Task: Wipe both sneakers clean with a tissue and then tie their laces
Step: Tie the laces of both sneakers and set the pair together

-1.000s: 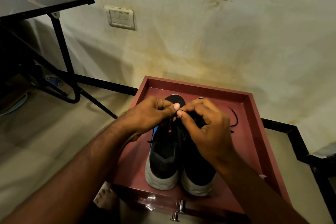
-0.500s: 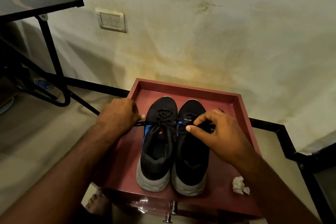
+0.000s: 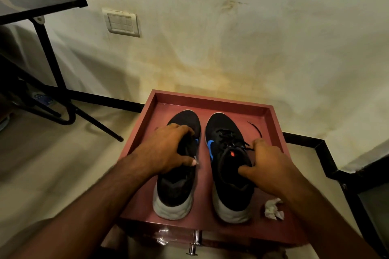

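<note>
The left hand (image 3: 168,149) lies over the middle of the left sneaker (image 3: 179,166), fingers curled down its outer side and thumb on the inner edge, so it grips the shoe across the laced part. The right hand (image 3: 267,166) takes the right sneaker (image 3: 228,166) from its outer flank at three o'clock, fingers curled over the side near the laces (image 3: 230,140) and thumb hooked at the collar.

Both shoes stand side by side, a little apart, toes toward twelve o'clock, inside a shallow red tray (image 3: 212,96). A loose black lace end (image 3: 255,129) lies on the tray floor at about two o'clock from the right shoe. A crumpled tissue (image 3: 273,209) sits at five o'clock, just beside the right heel.

These sneakers look light, with a soft fabric upper that will give under the fingers and a firmer foam sole, so the steadier hold is across the midfoot or at the heel rather than on the toe cloth. The laces are thin, limp and dark against dark fabric; they are best pinched near the eyelets, where slack is short. Whether the left shoe's bow is finished is hidden under the hand.

Beyond the tray, at ten o'clock, stand a dark folding table (image 3: 40,4) and a wall switch (image 3: 122,23).
</note>
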Demonstrator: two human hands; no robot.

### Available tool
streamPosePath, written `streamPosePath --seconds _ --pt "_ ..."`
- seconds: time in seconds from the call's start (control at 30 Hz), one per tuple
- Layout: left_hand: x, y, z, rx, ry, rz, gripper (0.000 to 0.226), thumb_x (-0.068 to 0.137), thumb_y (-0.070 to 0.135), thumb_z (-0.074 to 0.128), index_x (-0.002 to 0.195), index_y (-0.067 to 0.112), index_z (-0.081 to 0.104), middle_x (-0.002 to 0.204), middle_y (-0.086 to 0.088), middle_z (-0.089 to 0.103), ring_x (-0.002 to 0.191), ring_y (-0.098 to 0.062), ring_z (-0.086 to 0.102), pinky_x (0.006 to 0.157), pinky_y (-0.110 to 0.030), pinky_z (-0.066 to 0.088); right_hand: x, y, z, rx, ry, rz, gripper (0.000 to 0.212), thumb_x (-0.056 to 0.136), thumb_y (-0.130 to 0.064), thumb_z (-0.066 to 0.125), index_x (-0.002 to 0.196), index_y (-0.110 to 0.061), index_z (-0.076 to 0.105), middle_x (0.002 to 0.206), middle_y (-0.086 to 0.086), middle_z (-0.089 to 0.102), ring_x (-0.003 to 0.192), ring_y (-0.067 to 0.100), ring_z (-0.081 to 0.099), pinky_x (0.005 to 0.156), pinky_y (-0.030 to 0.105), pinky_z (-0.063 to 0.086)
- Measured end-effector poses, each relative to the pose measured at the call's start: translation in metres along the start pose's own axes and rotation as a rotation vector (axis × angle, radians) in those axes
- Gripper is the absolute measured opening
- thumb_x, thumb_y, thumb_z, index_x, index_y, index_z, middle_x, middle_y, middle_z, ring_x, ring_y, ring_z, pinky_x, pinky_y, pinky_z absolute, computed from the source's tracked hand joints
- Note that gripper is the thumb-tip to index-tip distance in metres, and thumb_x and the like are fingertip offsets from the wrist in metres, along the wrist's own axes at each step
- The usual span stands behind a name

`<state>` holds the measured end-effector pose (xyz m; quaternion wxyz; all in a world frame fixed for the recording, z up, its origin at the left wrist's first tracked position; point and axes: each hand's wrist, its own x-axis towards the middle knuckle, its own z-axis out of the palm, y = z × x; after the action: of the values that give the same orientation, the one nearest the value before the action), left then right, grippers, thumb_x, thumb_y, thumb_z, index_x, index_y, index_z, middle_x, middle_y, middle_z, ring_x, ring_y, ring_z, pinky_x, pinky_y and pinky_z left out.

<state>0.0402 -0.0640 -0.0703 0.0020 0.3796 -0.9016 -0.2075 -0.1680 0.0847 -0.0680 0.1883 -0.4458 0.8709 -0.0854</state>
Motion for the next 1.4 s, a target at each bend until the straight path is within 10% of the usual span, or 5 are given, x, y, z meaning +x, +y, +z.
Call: streamPosePath --seconds 0.53,0.77,0.97,1.07,1.4 --pt "0.017 0.072 0.039 -0.239 0.168 0.133 0.033 0.102 0.042 0.054 0.122 0.018 0.065 0.112 -0.001 0.072 0.102 -0.019 0.069 0.09 -0.042 0.058 0.021 0.031 -0.013 0.041 0.12 0.074 0.081 0.09 -0.081 0.042 0.066 -0.009 0.072 0.058 0.006 0.072 0.06 0.022 0.071 0.073 0.041 0.061" --pt "0.048 0.082 0.058 -0.427 0.16 0.077 0.019 0.098 0.036 0.066 0.11 0.022 0.071 0.097 0.005 0.072 0.089 -0.01 0.068 0.082 -0.034 0.059 0.021 0.017 0.007 0.258 0.323 -0.092 0.012 0.096 -0.035 0.07 0.089 -0.028 0.076 0.077 -0.01 0.074 0.069 0.0 0.065 0.06 0.018 0.045" --pt "0.041 0.068 0.049 -0.947 0.147 0.02 0.011 0.097 0.026 0.07 0.103 0.021 0.078 0.066 0.015 0.063 0.067 -0.001 0.062 0.083 -0.037 0.059 0.023 0.015 0.007 0.871 0.234 -0.081 0.019 0.1 -0.024 0.067 0.09 -0.018 0.082 0.08 -0.005 0.079 0.08 0.005 0.075 0.075 0.02 0.058" --pt "0.043 0.062 0.048 -0.732 0.182 -0.015 0.022 0.1 0.038 0.062 0.113 0.024 0.072 0.09 0.012 0.071 0.085 -0.005 0.069 0.09 -0.036 0.059 0.021 0.004 0.004 1.222 0.141 0.004 0.019 0.103 -0.021 0.062 0.092 -0.01 0.074 0.092 0.004 0.08 0.09 0.011 0.076 0.073 0.017 0.058" --pt "0.041 0.073 0.051 -1.011 0.165 0.013 0.018 0.099 0.03 0.067 0.093 0.015 0.071 0.072 0.003 0.065 0.069 -0.002 0.06 0.074 -0.025 0.053 0.021 -0.001 0.007 1.326 0.358 -0.016 0.028 0.108 -0.025 0.053 0.098 -0.014 0.077 0.068 -0.002 0.059 0.056 0.01 0.05 0.056 0.022 0.049"
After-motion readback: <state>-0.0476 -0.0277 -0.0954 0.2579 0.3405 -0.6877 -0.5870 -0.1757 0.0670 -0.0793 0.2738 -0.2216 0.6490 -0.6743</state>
